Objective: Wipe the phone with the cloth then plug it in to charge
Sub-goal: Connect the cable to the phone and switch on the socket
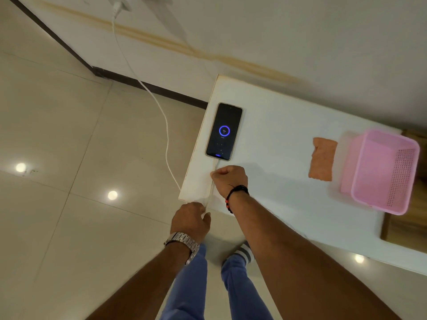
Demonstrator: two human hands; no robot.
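Observation:
The black phone (pixel 223 131) lies face up near the left end of the white table (pixel 272 139), its screen lit with a blue charging ring. A white charging cable (pixel 165 125) is plugged into its near end and runs off the table edge, across the floor side and up to a wall charger (pixel 117 5). My right hand (pixel 230 179) is closed on the cable just below the phone. My left hand (pixel 191 220) grips the same cable at the table's near corner. The orange cloth (pixel 322 162) lies flat on the table to the right.
A pink plastic basket (pixel 383 172) stands right of the cloth at the table's right part. A wooden surface (pixel 413 204) shows beyond it. The wall runs behind the table, glossy tiled floor (pixel 69 158) lies to the left, and my feet stand below the table edge.

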